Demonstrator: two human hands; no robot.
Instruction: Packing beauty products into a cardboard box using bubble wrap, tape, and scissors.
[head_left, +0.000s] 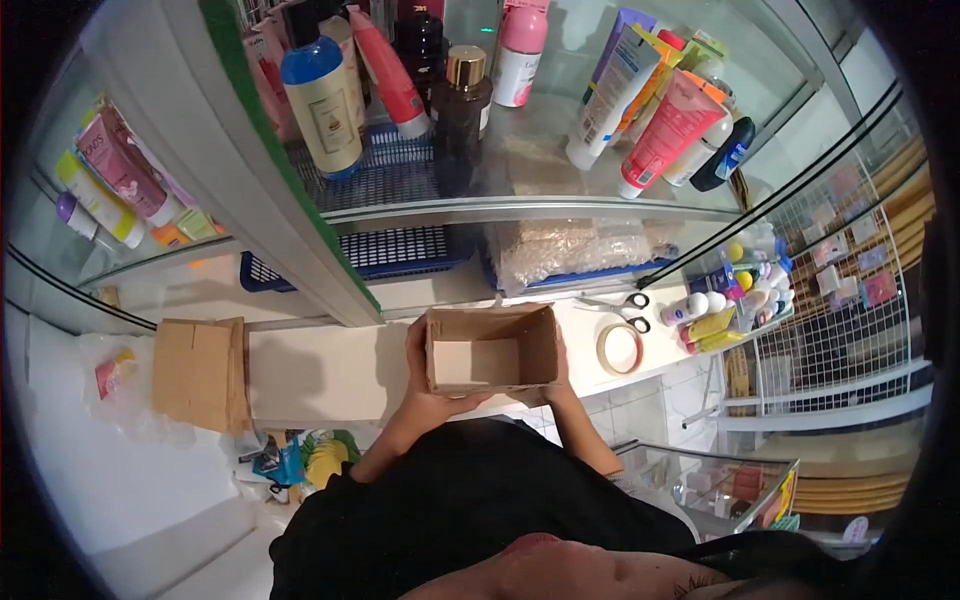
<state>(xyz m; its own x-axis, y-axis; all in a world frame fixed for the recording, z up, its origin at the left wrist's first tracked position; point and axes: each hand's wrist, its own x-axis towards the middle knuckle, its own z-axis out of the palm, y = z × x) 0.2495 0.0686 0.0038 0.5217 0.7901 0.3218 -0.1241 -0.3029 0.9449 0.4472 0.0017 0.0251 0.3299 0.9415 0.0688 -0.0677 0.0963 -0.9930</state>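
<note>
An open-topped brown cardboard box (491, 349) is held between both hands over the white shelf counter (330, 375). My left hand (431, 397) grips its left side, the thumb along the lower edge. At the right side is my right hand (556, 379), its fingers partly hidden by the box. The inside of the box shows bare cardboard walls and a paler bottom. Right of the box lie scissors with black handles (636, 311) and a roll of tape (620, 349). Flattened cardboard pieces (199, 375) are stacked at the counter's left.
Ahead rises a glass display cabinet (465, 210) with bottles and tubes, a blue basket (405, 251) and bubble-wrapped items (577, 251). Roll-on bottles and tubes (709, 322) crowd the counter's right end. A wire grid rack (832, 330) stands farther right, and a glass case (712, 480) lower right.
</note>
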